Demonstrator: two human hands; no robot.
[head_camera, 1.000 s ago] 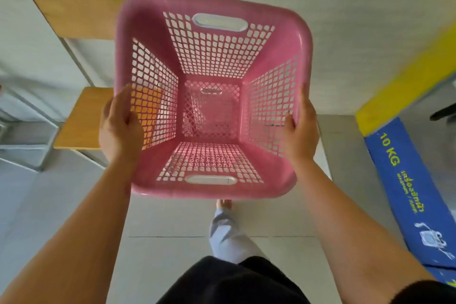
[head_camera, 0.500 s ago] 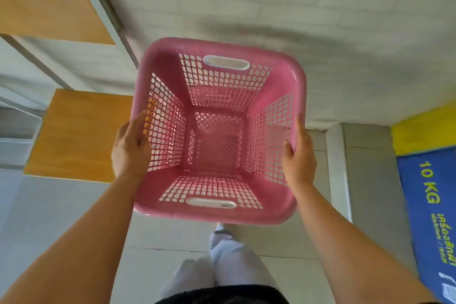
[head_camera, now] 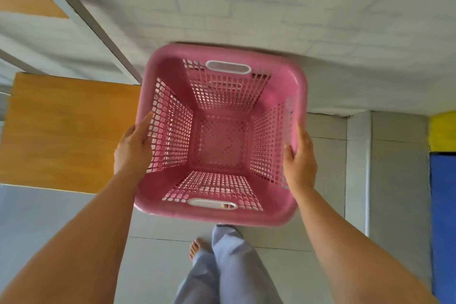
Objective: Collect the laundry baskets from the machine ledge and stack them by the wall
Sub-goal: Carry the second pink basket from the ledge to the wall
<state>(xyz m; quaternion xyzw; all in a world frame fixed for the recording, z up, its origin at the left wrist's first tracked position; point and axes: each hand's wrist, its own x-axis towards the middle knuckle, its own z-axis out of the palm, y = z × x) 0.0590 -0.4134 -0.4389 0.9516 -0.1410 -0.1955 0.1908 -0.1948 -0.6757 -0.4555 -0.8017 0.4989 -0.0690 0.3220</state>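
A pink plastic laundry basket (head_camera: 222,145) with lattice sides and white handle slots fills the middle of the head view, its open top facing me. A second handle slot shows through its far side, so another pink basket seems nested under it. My left hand (head_camera: 133,148) grips the left rim and my right hand (head_camera: 299,158) grips the right rim. The basket's far edge is close to the white brick wall (head_camera: 271,7), low over the tiled floor.
A wooden bench seat (head_camera: 64,131) on a grey metal frame (head_camera: 98,27) stands just left of the basket. A yellow and blue machine front (head_camera: 443,155) is at the right edge. My legs and bare foot (head_camera: 197,248) stand on the grey floor tiles below.
The basket has come down and moved toward the wall, between the bench and the machine. Both hands have kept their grip on its sides.
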